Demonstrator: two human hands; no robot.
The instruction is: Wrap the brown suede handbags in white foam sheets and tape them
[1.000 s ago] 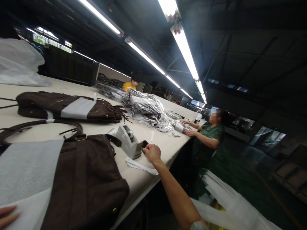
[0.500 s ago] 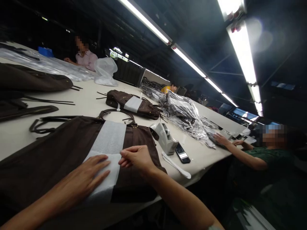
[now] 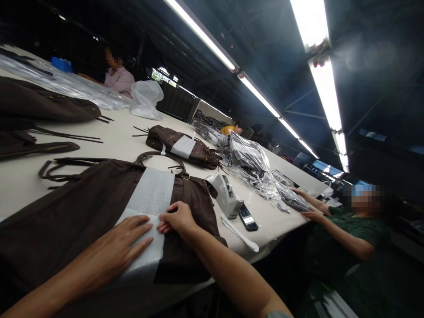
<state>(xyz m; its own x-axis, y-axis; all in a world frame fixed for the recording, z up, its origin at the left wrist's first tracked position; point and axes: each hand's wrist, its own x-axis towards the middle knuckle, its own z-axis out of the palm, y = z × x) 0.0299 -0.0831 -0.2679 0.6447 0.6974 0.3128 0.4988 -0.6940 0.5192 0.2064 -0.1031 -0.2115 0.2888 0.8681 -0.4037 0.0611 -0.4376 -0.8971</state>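
Observation:
A large dark brown bag [image 3: 96,198] lies flat at the table's front edge, its round handle [image 3: 159,154] pointing away. Around its middle runs a white paper band [image 3: 150,190]. My left hand [image 3: 124,240] rests flat on the band, fingers spread. Just right of it, my right hand [image 3: 175,218] has its thumb and forefinger pinched at the band's right edge; whatever lies between the fingertips is too small to make out. A grey tape dispenser [image 3: 227,196] stands beyond the bag's right side.
A phone [image 3: 247,217] and a white strip [image 3: 239,234] lie by the dispenser. Behind are a smaller banded brown bag [image 3: 182,145] and plastic-wrapped bags [image 3: 248,154]. At right, a person in green [image 3: 351,229] handles a wrapped item; another person [image 3: 119,79] sits across the table.
My right hand has moved slightly left, onto the band's edge. My left hand stays in place. The person at right has both hands on a plastic-wrapped item.

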